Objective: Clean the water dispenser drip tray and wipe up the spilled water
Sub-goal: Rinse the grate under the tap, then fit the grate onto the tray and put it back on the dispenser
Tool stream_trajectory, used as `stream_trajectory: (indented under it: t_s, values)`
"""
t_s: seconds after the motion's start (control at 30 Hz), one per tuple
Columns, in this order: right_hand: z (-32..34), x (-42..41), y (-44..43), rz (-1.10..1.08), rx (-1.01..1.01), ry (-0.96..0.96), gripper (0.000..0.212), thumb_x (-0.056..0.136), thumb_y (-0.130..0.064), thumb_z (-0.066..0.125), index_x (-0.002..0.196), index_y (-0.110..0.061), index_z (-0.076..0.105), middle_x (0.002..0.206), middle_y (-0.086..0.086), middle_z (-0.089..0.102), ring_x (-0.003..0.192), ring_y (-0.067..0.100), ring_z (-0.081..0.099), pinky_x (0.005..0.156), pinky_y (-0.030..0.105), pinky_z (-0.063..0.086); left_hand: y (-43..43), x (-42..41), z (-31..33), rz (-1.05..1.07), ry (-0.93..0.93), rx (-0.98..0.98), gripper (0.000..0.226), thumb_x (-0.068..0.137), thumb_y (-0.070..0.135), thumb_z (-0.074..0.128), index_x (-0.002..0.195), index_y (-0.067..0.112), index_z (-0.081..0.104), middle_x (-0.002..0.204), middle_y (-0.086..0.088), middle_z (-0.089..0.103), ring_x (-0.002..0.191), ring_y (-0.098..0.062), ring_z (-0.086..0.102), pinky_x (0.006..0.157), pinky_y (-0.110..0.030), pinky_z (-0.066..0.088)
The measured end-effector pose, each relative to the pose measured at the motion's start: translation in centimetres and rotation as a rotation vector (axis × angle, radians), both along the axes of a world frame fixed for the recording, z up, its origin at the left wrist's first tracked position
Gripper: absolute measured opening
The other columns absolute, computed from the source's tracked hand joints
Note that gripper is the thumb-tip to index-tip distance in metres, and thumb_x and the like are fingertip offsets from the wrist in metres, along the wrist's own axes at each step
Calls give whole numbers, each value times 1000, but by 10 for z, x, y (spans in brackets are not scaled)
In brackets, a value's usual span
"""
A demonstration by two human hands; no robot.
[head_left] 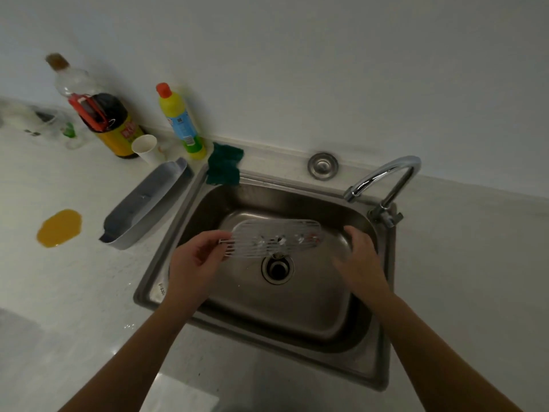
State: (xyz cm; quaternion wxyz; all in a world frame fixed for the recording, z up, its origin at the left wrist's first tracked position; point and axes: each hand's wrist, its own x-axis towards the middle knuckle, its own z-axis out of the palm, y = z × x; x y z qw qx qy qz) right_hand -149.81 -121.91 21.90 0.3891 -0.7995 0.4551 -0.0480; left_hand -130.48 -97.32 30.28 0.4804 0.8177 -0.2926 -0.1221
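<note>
Left hand (pixel 197 257) pinching grate (pixel 274 237) end, right hand (pixel 358 257) near

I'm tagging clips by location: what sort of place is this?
Probably a kitchen or pantry counter: a steel sink with a faucet, a detergent bottle and a scouring pad on its rim.

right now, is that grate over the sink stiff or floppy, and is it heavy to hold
Probably stiff: the grate juts out flat though the left hand pinches only one end. Likely light, since fingertips alone carry it and its slats are thin.
</note>
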Motion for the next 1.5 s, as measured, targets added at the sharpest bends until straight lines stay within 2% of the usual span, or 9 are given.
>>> stream_trajectory:
  t_s: [0.17,0.3,0.47,0.6,0.77,0.9,1.17,1.37,1.5]
  values:
    - [14,-7,6,263,-77,-7,102,84,-42,79,165,-19,20,169,6,23,155,26,21,126,47,25,13,-29,10,159,344,-152,26,99,0,60,104,20,75,98,7,79,93,-10,76,73,-16,59]
    - [28,-8,4,341,-108,-6,100,81,-44,82,162,-19,30,158,6,42,146,26,34,121,45,33,34,-42,10,296,607,-265,23,101,3,57,110,12,77,105,-7,79,100,-23,76,76,-29,64]
    - [39,-2,11,462,-187,6,98,74,-49,83,156,-17,40,144,5,55,131,25,47,113,43,41,63,-42,7,350,689,-272,27,103,4,54,121,11,73,113,-11,78,105,-28,76,89,-44,61]
    - [48,26,24,532,-249,-1,96,65,-56,85,147,-25,47,132,-5,58,120,15,49,103,37,46,88,-22,2,268,546,-124,29,104,7,55,125,19,72,112,-5,78,103,-24,76,85,-38,63]
    - [66,92,45,601,-295,23,98,64,-55,88,148,-28,44,135,-8,54,121,16,45,101,37,45,120,20,-9,138,149,250,53,85,26,83,132,30,57,111,14,70,96,-7,71,78,-18,55]
    - [74,164,63,692,-294,54,100,67,-54,87,152,-26,41,139,-5,52,125,17,44,106,39,43,145,65,-20,239,14,286,56,79,32,88,128,27,62,99,21,67,84,0,67,69,-12,49]
    - [64,335,78,838,-310,133,98,66,-46,90,150,-28,43,137,-3,53,120,18,46,94,34,42,177,174,-67,350,-83,352,58,73,48,87,120,21,65,114,7,62,95,-13,62,75,-31,59]
    - [52,438,77,953,-310,192,101,66,-33,92,153,-26,41,152,-1,44,138,22,40,114,46,41,176,235,-100,334,-216,437,51,71,57,85,105,27,62,103,10,63,84,-10,59,62,-28,53]
    - [39,474,75,1041,-274,235,96,68,-26,93,149,-26,42,148,-4,48,132,19,49,109,46,48,178,250,-114,307,-180,469,51,70,61,84,98,28,59,96,11,62,74,-11,59,53,-32,54]
